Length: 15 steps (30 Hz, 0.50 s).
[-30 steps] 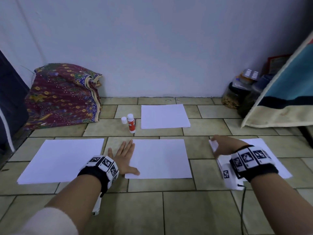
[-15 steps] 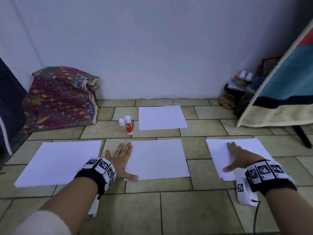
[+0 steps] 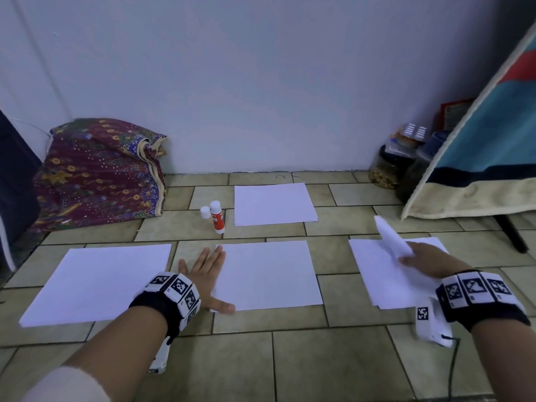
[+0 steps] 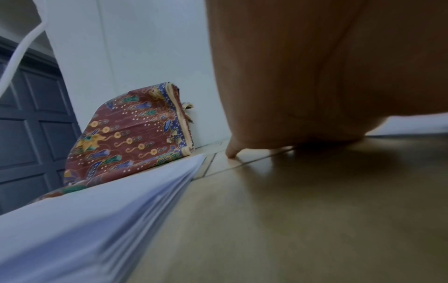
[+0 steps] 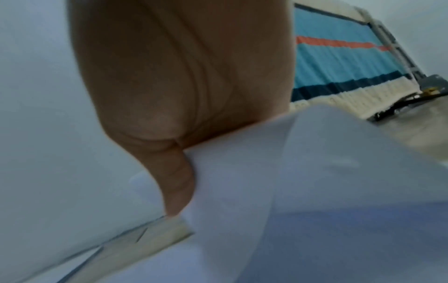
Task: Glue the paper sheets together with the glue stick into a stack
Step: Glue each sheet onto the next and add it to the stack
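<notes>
White paper lies on the tiled floor in piles: a left stack, a middle sheet, a far sheet and a right stack. My left hand lies flat with straight fingers at the middle sheet's left edge, thumb on its near corner. My right hand pinches the top sheet of the right stack and holds its curled edge up off the pile; the right wrist view shows the thumb against that sheet. A red glue stick stands upright beside its white cap.
A patterned cloth bundle leans against the wall at the left. Jars and a blue striped cloth on a rack stand at the right. A dark door is at the far left.
My right hand went from the far edge of the right stack, then lay flat on it, and now has the top sheet lifted and curled. The left hand has stayed put.
</notes>
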Available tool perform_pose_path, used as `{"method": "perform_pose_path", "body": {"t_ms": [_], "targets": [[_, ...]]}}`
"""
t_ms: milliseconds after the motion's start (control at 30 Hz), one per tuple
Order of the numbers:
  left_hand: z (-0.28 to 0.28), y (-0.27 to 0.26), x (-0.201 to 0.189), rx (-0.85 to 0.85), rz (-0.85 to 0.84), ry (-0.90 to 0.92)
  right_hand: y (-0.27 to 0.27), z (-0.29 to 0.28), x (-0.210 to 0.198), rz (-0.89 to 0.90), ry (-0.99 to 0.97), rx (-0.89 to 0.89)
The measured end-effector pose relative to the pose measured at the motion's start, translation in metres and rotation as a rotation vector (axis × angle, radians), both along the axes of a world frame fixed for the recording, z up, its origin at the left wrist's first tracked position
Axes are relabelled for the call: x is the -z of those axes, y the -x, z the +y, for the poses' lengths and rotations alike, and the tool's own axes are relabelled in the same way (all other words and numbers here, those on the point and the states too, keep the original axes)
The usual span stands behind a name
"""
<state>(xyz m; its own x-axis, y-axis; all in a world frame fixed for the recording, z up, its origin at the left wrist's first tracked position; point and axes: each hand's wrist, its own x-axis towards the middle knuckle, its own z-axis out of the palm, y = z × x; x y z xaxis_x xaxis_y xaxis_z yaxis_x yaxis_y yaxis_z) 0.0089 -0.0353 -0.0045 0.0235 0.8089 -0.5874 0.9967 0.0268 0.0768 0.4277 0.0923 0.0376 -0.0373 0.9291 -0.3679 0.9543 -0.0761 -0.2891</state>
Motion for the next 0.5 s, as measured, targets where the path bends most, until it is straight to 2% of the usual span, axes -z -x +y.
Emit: {"method": "perform_pose_path", "body": {"t_ms": [133,233,333,400,500], "targets": [[0.000,-0.002,-0.002,0.009,0.065,-0.038,0.000,0.001,-0.034,-0.145,-0.290,0.129],[0.000,-0.003,-0.001,-0.003,0.047,-0.052,0.020,-0.004,-0.057,-0.112,-0.375,0.138],[0.003,-0.007,-0.001,-0.010,0.014,-0.056,0.060,-0.011,-0.066,-0.053,-0.388,0.013],[0.006,-0.013,0.000,-0.027,0.000,-0.054,0.093,-0.021,-0.057,-0.032,-0.398,-0.106],[0.009,-0.019,0.002,-0.059,0.000,-0.055,0.151,-0.042,-0.032,0.009,-0.207,-0.287]]}}
